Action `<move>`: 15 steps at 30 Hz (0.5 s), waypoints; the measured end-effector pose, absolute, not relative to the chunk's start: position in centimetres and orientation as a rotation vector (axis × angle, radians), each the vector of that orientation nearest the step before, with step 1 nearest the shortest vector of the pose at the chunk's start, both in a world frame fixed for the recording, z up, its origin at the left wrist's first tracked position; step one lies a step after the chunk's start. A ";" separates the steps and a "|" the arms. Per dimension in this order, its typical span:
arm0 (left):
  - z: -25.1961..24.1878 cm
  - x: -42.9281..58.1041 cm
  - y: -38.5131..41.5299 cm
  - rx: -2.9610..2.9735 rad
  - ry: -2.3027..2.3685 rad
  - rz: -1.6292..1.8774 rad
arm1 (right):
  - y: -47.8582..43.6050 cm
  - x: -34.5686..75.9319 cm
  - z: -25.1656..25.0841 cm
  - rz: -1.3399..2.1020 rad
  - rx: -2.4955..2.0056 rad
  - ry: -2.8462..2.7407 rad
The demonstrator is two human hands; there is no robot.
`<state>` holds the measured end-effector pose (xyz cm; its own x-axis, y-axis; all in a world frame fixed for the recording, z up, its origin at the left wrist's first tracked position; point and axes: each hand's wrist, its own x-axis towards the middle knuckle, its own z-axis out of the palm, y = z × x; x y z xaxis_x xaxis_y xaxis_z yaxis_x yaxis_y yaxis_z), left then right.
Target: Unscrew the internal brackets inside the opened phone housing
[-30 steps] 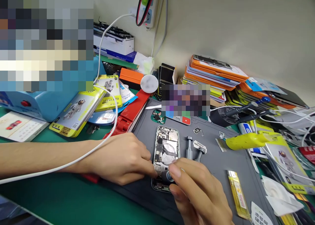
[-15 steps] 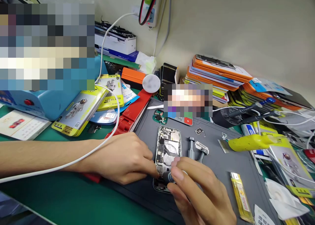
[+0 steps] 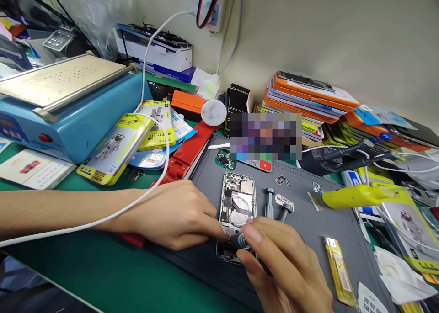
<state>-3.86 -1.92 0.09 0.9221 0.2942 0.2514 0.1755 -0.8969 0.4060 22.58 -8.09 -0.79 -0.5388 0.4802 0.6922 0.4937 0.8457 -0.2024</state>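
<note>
An opened phone (image 3: 238, 203) lies face down on a grey work mat (image 3: 302, 221), its inner boards and metal shields showing. My left hand (image 3: 171, 214) rests on the mat beside the phone's lower left edge, fingertips pressed against its frame. My right hand (image 3: 284, 265) is pinched round the grey knurled cap of a small screwdriver (image 3: 243, 241) that stands over the phone's lower part. The driver's tip is hidden by my fingers.
Two grey screwdrivers (image 3: 276, 206) lie right of the phone. A yellow hot-air tool (image 3: 356, 195), a yellow pack (image 3: 338, 269), stacked orange phone boxes (image 3: 308, 100), a red clamp (image 3: 183, 155), a blue heating machine (image 3: 65, 103) and a white cable (image 3: 151, 185) over my forearm crowd the green bench.
The view has shifted slightly, so everything sits a little further right. Both hands stay at the phone's lower end, the right one still round the screwdriver cap.
</note>
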 end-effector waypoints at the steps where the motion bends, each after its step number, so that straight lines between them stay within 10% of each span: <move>1: 0.1 -3.9 -1.9 2.690 0.354 0.448 | -8.1 22.6 -0.9 -0.005 -0.694 -2.233; 15: 0.1 -4.1 -1.9 2.742 0.383 0.400 | -8.2 22.7 -1.3 0.204 -0.645 -2.247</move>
<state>-4.09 -1.91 0.11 0.9238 0.3089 0.2260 0.2122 -0.9048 0.3692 22.74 -8.16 -1.27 -0.5722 0.5095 0.6426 0.3853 0.8587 -0.3377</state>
